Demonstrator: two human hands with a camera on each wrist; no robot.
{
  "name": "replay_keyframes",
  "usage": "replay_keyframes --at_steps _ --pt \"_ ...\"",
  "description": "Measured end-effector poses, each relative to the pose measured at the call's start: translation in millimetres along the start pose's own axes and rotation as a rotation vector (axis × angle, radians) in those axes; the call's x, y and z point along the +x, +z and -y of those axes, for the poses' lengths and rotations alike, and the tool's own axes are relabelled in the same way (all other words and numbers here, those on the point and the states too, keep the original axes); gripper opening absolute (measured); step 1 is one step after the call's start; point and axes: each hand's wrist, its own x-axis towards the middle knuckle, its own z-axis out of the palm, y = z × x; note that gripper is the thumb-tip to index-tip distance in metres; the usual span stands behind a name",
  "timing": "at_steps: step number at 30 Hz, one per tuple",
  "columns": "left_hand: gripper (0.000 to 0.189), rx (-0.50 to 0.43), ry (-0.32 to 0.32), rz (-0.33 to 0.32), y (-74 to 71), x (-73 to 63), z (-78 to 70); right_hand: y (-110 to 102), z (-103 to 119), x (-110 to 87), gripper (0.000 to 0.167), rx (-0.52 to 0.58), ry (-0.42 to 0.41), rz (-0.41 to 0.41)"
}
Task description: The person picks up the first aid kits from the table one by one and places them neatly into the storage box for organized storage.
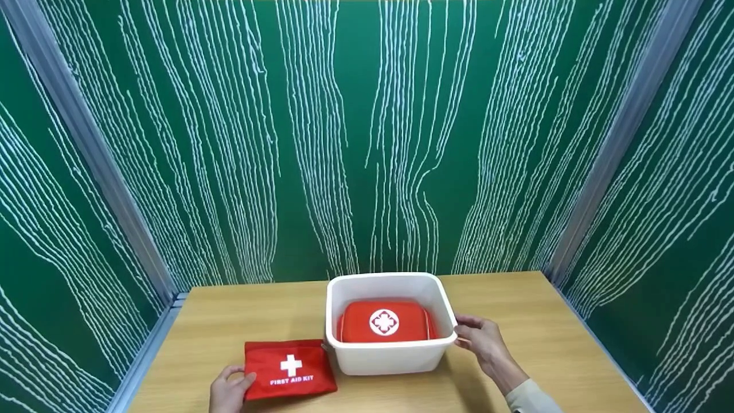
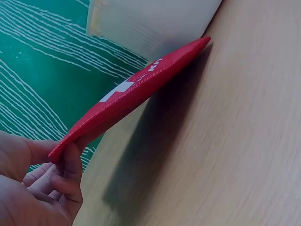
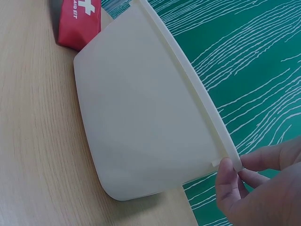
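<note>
A flat red first aid pouch (image 1: 289, 373) with a white cross lies to the left of a white plastic bin. My left hand (image 1: 228, 391) pinches the pouch's left edge between thumb and fingers. In the left wrist view that edge of the pouch (image 2: 127, 96) is raised, and its far end meets the table beside the bin. The white bin (image 1: 395, 360) stands upright, its right rim pinched by my right hand (image 3: 263, 181). Inside the bin sits a red first aid case (image 1: 358, 321) with a white round emblem on top; its lower part is hidden by the front wall.
The wooden table (image 1: 550, 344) carries the bin near its middle. Green panels (image 1: 355, 143) with wavy white lines rise behind it and at both sides. Grey metal posts (image 1: 625, 132) stand at the corners.
</note>
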Motion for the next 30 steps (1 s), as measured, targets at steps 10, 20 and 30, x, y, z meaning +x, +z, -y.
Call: replay_keyframes --at_steps 10,20,30 --pt "0.038 -0.119 -0.029 -0.045 -3.2 -2.0 -7.3 1 0 0.0 0.038 0.001 0.006 -0.001" --pt "0.015 -0.240 -0.024 -0.064 -1.7 -5.0 -16.5 0 -1 0.1 0.038 0.002 0.012 0.002" --pt "0.020 -0.319 -0.027 -0.083 6.9 -5.4 -35.6 1 0 0.4 0.037 0.007 0.000 0.006"
